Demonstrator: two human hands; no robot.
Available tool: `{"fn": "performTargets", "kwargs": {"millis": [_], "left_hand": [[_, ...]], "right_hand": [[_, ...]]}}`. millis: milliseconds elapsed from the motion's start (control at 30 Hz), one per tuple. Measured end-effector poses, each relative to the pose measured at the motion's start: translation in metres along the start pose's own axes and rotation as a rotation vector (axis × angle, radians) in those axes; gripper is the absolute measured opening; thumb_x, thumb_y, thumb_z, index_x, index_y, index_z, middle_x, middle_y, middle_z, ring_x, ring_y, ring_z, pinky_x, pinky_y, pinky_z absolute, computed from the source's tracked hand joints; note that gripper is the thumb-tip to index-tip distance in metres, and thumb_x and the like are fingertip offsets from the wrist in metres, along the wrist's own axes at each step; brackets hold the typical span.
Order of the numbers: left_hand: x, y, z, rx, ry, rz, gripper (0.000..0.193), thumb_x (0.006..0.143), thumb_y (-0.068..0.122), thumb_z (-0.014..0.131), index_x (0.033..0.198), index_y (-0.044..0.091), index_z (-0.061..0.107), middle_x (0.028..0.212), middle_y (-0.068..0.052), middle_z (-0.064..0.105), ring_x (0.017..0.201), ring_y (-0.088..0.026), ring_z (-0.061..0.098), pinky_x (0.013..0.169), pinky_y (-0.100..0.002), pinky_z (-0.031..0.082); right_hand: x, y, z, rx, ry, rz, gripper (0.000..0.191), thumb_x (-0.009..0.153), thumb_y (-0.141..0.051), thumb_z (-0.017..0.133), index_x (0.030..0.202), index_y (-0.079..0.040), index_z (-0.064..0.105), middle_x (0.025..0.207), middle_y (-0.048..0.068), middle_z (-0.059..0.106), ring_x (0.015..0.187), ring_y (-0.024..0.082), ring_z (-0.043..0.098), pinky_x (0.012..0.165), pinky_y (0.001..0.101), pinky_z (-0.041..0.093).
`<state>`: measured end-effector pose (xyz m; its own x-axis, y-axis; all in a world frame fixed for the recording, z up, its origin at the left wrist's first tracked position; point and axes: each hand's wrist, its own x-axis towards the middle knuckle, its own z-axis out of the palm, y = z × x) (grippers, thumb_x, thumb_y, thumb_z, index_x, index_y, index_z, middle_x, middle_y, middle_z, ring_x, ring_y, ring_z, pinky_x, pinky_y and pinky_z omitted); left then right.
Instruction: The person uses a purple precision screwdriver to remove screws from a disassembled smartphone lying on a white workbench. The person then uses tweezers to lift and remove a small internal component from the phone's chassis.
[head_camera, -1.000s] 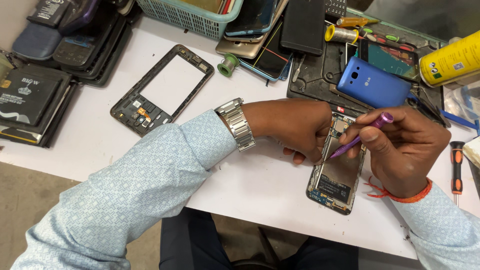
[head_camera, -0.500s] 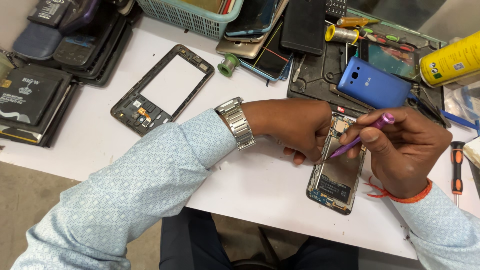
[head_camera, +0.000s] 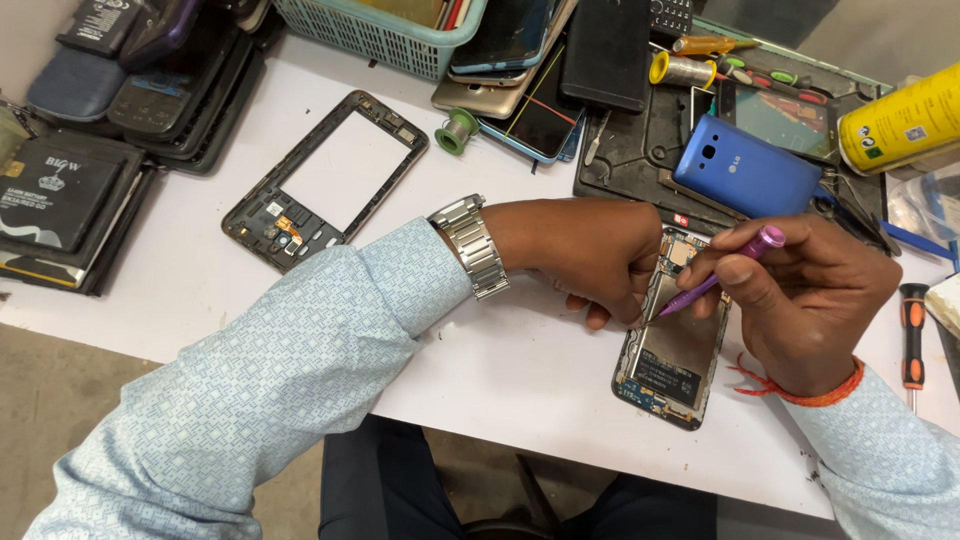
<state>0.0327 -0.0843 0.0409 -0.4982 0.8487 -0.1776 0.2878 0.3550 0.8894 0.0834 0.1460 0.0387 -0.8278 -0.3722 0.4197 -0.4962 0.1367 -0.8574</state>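
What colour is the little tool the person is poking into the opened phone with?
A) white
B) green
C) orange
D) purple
D: the right hand pinches a slim purple plastic screwdriver in its fingers, with the tip aimed down at the opened phone with its back cover off, which the left hand steadies on the white table.

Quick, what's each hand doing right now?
Left hand: curled shut, steadying the opened phone.
Right hand: closed on a purple screwdriver.
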Motion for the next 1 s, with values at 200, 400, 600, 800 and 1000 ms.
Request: {"fn": "performTargets", "kwargs": {"millis": [200,400,600,800,1000], "left_hand": [[-0.002,0.000,-0.005,-0.028,0.017,-0.013,0.009,0.076,0.014,0.076,0.074,0.006,0.075,0.066,-0.003,0.074,0.050,-0.008,0.064,0.045,-0.025,0.052],[0.005,-0.005,-0.005,-0.092,0.026,0.313,0.022,0.073,0.021,0.089,0.083,0.007,0.075,0.076,0.001,0.075,0.068,-0.005,0.069,0.061,-0.022,0.055],[0.013,-0.009,0.005,-0.244,0.093,0.391,0.032,0.073,0.028,0.093,0.084,0.006,0.073,0.075,0.003,0.071,0.067,-0.007,0.066,0.061,-0.025,0.053],[0.017,-0.011,0.009,-0.173,0.140,0.398,0.028,0.073,0.025,0.093,0.079,0.008,0.073,0.073,0.004,0.071,0.065,-0.006,0.061,0.060,-0.025,0.049],[0.017,-0.014,0.007,-0.210,0.101,0.467,0.023,0.080,0.020,0.089,0.079,0.005,0.071,0.080,-0.001,0.075,0.074,-0.006,0.069,0.070,-0.025,0.056]], "right_hand": [[0.001,0.000,-0.003,-0.070,-0.010,0.000,0.020,0.105,-0.011,0.070,0.104,0.007,0.062,0.083,0.017,0.071,0.076,0.022,0.077,0.061,0.0263,0.065],[0.000,0.006,-0.006,-0.211,0.028,-0.055,0.026,0.096,-0.012,0.082,0.093,0.005,0.063,0.084,0.015,0.071,0.074,0.017,0.075,0.065,0.0246,0.063],[-0.002,0.012,-0.009,-0.135,0.028,-0.104,0.031,0.090,-0.013,0.088,0.089,0.001,0.061,0.083,0.011,0.070,0.076,0.013,0.074,0.066,0.0222,0.063],[0.003,0.006,-0.007,-0.121,-0.009,-0.095,0.029,0.090,-0.014,0.087,0.092,0.001,0.062,0.085,0.011,0.070,0.077,0.013,0.073,0.071,0.0241,0.063],[0.016,-0.025,-0.019,0.197,-0.180,0.224,0.038,0.092,-0.022,0.072,0.120,0.003,0.063,0.096,0.015,0.078,0.080,0.014,0.077,0.067,0.0199,0.062]]}}
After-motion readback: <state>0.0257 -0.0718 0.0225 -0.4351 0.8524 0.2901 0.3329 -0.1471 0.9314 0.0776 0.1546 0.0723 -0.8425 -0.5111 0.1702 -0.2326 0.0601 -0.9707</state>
